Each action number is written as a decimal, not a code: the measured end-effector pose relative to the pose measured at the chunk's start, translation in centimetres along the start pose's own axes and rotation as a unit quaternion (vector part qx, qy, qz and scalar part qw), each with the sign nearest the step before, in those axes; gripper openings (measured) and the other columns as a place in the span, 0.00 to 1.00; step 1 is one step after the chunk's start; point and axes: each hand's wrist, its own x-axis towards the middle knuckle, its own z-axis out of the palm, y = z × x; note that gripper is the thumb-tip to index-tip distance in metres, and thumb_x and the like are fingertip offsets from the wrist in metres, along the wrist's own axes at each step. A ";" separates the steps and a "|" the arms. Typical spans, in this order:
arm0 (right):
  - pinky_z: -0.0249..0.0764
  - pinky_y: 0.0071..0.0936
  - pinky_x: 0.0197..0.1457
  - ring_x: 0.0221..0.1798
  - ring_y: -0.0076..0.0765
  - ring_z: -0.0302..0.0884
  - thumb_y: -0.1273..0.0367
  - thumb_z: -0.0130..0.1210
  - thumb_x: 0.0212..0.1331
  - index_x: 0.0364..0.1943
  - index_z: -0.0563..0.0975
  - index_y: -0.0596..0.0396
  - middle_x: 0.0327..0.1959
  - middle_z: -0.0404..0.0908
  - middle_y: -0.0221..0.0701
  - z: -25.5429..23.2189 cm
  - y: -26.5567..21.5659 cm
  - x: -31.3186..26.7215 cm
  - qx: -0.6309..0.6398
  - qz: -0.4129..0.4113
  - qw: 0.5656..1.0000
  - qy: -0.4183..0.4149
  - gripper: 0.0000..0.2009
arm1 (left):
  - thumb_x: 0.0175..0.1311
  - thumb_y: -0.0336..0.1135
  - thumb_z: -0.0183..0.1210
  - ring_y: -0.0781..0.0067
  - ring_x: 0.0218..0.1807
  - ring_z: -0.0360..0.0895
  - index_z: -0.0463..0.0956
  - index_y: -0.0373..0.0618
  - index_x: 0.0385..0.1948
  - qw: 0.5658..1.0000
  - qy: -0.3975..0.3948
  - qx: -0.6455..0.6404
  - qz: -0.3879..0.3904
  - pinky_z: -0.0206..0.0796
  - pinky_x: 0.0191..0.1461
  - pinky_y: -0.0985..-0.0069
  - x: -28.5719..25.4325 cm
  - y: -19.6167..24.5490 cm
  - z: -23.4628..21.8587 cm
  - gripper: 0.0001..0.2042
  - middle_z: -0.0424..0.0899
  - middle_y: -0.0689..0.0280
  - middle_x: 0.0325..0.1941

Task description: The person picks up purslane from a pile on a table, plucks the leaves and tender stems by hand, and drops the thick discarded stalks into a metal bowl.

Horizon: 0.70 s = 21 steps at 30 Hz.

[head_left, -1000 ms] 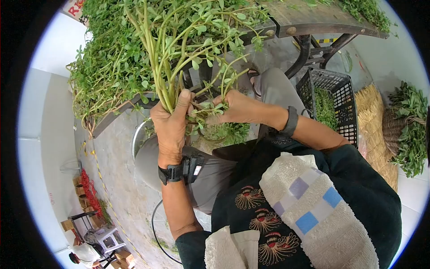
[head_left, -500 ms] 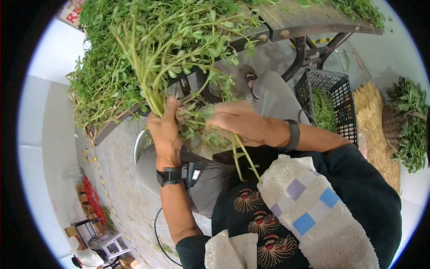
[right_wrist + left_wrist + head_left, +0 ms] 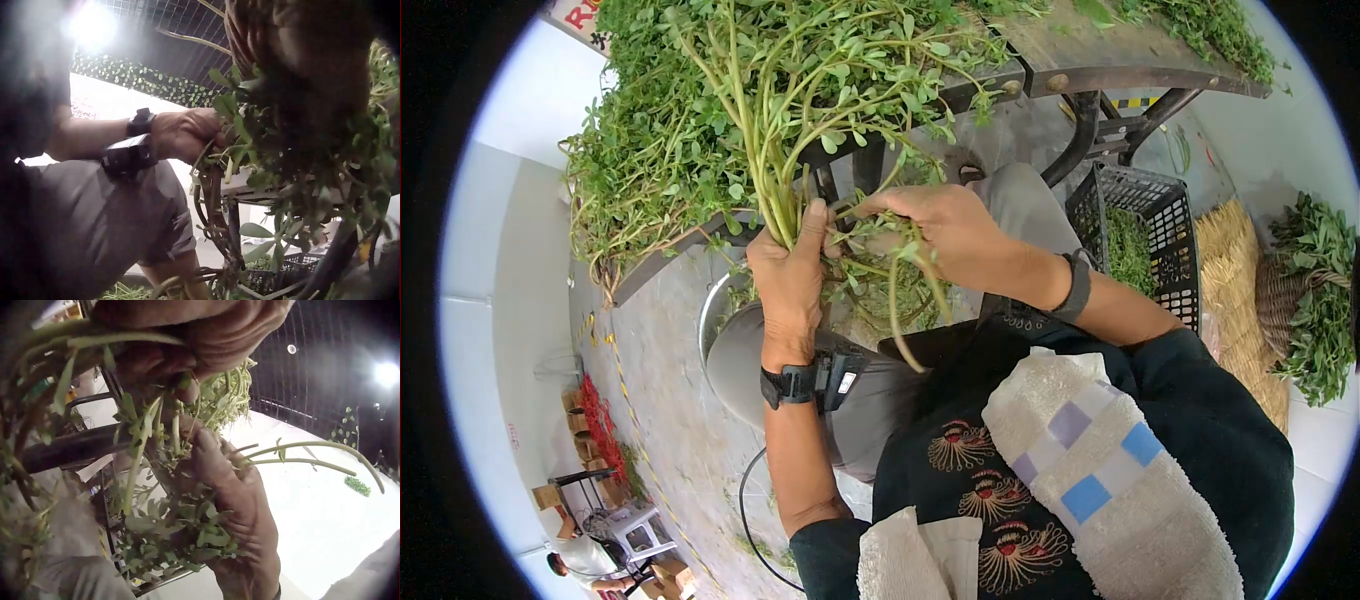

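Observation:
My left hand (image 3: 788, 285) grips a bunch of purslane stems (image 3: 775, 190) near their cut ends, thumb laid along them, leafy tops spreading over the table edge. Close beside it, my right hand (image 3: 955, 230) pinches a few leafy purslane sprigs (image 3: 905, 290), whose bare stems hang toward my lap. In the left wrist view those bare stem ends (image 3: 312, 445) poke out past the right hand's thumb. The right wrist view has the left hand (image 3: 187, 131) behind leaves (image 3: 237, 131) that hide its fingertips. A large heap of purslane (image 3: 650, 170) covers the table's left part.
A dark-edged table (image 3: 1120, 80) curves across the top. Below my hands, more greens lie near a shiny round metal rim (image 3: 706, 315). At right stand a black crate (image 3: 1180, 250) of greens, a straw bundle (image 3: 1225, 290) and a leaf-filled wicker basket (image 3: 1275, 300).
My right hand swung down toward my body with the sprigs, then came back up beside the left hand. The left hand kept its bunch, dipping slightly and rising again.

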 end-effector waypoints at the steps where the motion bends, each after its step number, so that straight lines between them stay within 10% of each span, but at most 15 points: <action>1: 0.70 0.39 0.32 0.34 0.51 0.75 0.68 0.55 0.50 0.38 0.74 0.53 0.29 0.77 0.40 0.1 0.3 -0.1 0.000 0.000 1.000 -0.001 0.11 | 0.62 0.34 0.58 0.85 0.19 0.67 0.76 0.38 0.26 1.000 -0.002 -0.021 0.011 0.57 0.22 0.85 -0.1 -0.2 0.1 0.09 0.75 0.71 0.18; 7: 0.69 0.42 0.32 0.34 0.53 0.73 0.73 0.56 0.41 0.35 0.72 0.54 0.26 0.73 0.39 -0.3 -0.5 0.2 -0.097 -0.008 0.988 -0.119 0.13 | 0.61 0.33 0.58 0.87 0.19 0.64 0.76 0.38 0.24 0.998 -0.010 0.031 0.049 0.55 0.21 0.85 0.1 -0.8 -0.2 0.09 0.73 0.73 0.17; 12: 0.67 0.38 0.28 0.29 0.50 0.73 0.71 0.58 0.47 0.30 0.72 0.58 0.24 0.73 0.38 -0.5 -3.8 -0.7 0.233 -0.119 0.948 -0.180 0.08 | 0.60 0.34 0.59 0.87 0.19 0.62 0.75 0.37 0.23 0.989 0.016 0.129 0.070 0.54 0.21 0.84 0.5 -1.2 -0.6 0.10 0.72 0.73 0.16; 16: 0.66 0.41 0.30 0.27 0.53 0.72 0.65 0.52 0.55 0.25 0.72 0.65 0.18 0.70 0.47 -2.1 -2.6 0.2 0.075 0.135 0.956 -0.251 0.13 | 0.60 0.34 0.59 0.87 0.19 0.63 0.75 0.36 0.27 0.993 0.003 0.117 0.032 0.55 0.21 0.85 -0.3 0.1 -0.2 0.09 0.74 0.71 0.17; 21: 0.68 0.44 0.35 0.29 0.58 0.73 0.63 0.51 0.52 0.26 0.74 0.67 0.21 0.72 0.54 0.1 2.7 -0.3 0.087 0.171 0.963 -0.190 0.15 | 0.58 0.30 0.60 0.86 0.21 0.67 0.75 0.34 0.33 0.995 -0.080 0.045 -0.041 0.58 0.23 0.86 -0.7 0.4 0.1 0.08 0.79 0.68 0.23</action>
